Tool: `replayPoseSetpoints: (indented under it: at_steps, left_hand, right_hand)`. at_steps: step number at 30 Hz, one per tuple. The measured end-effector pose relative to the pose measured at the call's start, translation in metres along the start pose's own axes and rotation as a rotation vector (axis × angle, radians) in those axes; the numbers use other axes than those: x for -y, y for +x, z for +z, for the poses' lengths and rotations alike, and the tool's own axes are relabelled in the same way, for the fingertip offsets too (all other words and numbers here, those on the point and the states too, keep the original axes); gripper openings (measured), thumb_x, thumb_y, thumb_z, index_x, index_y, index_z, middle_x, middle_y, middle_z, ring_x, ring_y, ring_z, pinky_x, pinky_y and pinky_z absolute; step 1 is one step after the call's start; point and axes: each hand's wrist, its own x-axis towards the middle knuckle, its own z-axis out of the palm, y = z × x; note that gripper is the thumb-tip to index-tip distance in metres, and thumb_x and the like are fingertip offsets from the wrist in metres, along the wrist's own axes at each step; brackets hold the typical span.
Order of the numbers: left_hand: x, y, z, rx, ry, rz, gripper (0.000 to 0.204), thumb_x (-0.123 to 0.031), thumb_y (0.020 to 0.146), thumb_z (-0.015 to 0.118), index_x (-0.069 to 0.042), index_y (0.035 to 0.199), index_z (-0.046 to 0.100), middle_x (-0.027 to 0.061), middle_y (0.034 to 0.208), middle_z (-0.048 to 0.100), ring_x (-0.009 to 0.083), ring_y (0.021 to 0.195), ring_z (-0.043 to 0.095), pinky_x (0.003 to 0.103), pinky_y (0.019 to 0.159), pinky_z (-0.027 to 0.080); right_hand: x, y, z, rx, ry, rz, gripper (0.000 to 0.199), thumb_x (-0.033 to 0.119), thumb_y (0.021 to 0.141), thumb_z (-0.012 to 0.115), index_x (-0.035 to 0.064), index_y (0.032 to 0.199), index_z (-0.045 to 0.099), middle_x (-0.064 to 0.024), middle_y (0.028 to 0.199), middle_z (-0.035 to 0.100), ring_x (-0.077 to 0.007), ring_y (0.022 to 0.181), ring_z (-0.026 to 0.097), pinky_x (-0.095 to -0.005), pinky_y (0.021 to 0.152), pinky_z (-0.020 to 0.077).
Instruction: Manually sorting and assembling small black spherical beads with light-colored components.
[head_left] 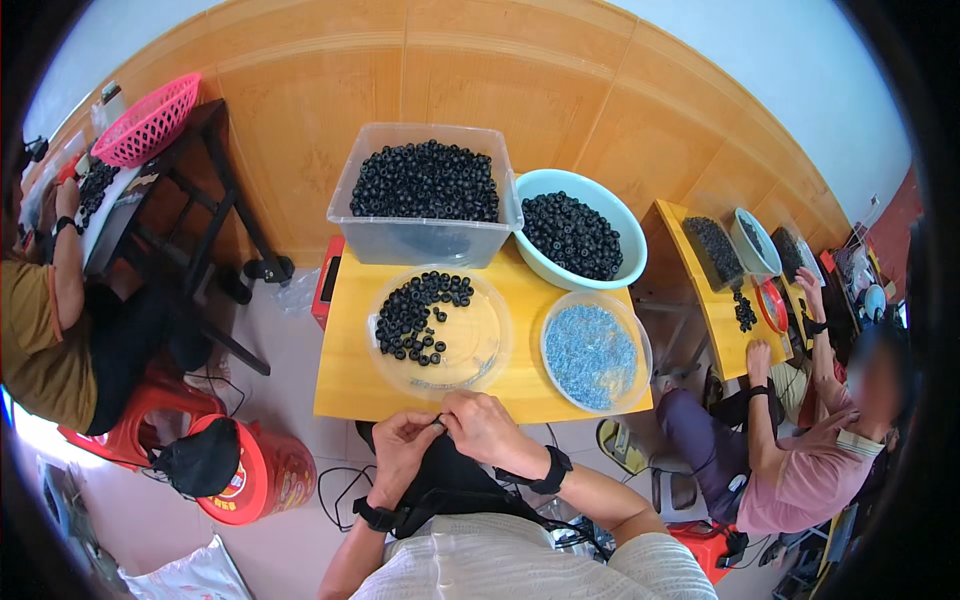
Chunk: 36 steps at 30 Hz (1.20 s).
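Observation:
My left hand (403,450) and my right hand (487,430) meet just below the table's front edge. The fingertips of both pinch a small black ring-shaped part (440,422), mostly hidden by the fingers. Beyond them, a round clear tray (478,310) holds loose black ring-shaped parts (400,315), mostly on its left side. A second clear tray (645,372), to the right, is full of tiny bluish shiny pieces (590,355), too small to name.
Behind the trays stand a clear plastic bin (420,240) and a pale blue basin (632,262), both heaped with black parts. A red bucket (260,480) is on the floor at left. Co-workers sit at a dark table (215,150) on the left and a yellow table (715,310) on the right.

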Motion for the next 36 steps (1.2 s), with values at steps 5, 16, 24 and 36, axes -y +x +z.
replayPoseSetpoints:
  at_steps: [5,16,24,36]
  left_hand:
    - [-0.004,0.005,0.011,-0.052,0.006,0.005,0.011,0.009,0.076,0.062,0.004,0.085,0.060,0.0067,0.082,0.064,0.0108,0.075,0.061,0.022,0.072,0.050]
    - [0.002,0.005,0.005,-0.065,-0.093,-0.059,0.011,0.007,0.075,0.064,0.002,0.085,0.061,0.0064,0.081,0.065,0.0090,0.071,0.061,0.021,0.068,0.050]
    - [-0.013,0.008,0.009,0.078,-0.124,-0.162,0.012,0.006,0.075,0.063,0.003,0.087,0.061,0.0102,0.083,0.065,0.0143,0.074,0.062,0.024,0.073,0.051]
    - [-0.020,0.007,0.013,0.155,-0.436,-0.211,0.011,0.006,0.079,0.058,-0.001,0.089,0.057,0.0109,0.087,0.063,0.0204,0.079,0.064,0.034,0.075,0.054]
  right_hand:
    - [0.001,-0.002,0.005,-0.111,-0.058,-0.028,0.006,0.003,0.076,0.055,-0.0009,0.080,0.057,-0.0181,0.075,0.056,-0.0384,0.069,0.057,-0.0436,0.060,0.0459]
    - [-0.006,-0.011,0.007,-0.089,0.063,-0.103,0.020,-0.001,0.072,0.060,-0.0024,0.091,0.055,-0.0157,0.080,0.054,-0.0286,0.068,0.061,-0.0347,0.059,0.0490]
    - [-0.017,-0.005,-0.014,0.024,0.263,0.088,0.017,0.005,0.076,0.064,-0.0025,0.090,0.058,-0.0094,0.074,0.061,-0.0140,0.064,0.060,-0.0260,0.057,0.0477]
    - [-0.079,0.049,-0.076,-0.498,1.120,0.306,0.013,0.014,0.085,0.059,0.0067,0.095,0.056,-0.0014,0.087,0.058,-0.0111,0.079,0.057,-0.0283,0.069,0.0506]
